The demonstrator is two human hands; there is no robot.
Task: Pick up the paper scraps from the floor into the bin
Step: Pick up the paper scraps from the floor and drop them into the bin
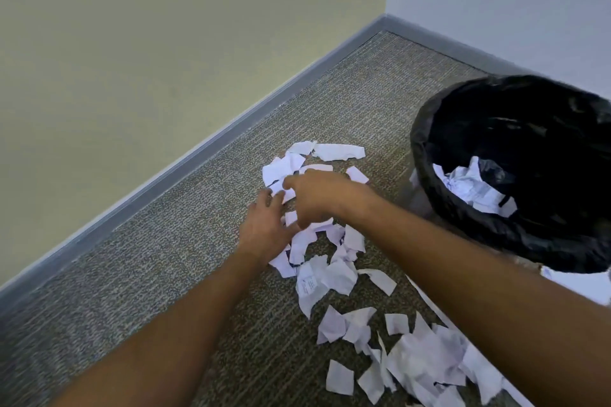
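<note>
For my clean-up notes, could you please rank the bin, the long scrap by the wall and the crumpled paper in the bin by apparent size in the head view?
1. bin
2. crumpled paper
3. long scrap, looking only slightly smaller than the crumpled paper, so that order is unsure.

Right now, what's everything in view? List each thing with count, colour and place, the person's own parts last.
paper scraps: many, white, strewn on the carpet from the corner toward the near right
bin: one, black bag liner, far right, some crumpled paper inside
carpet: one, grey-brown, floor
baseboard: grey, along both walls
walls: two, cream left, pale grey right
left hand: one, flat on the scraps
right hand: one, fingers curled over the scraps
</note>
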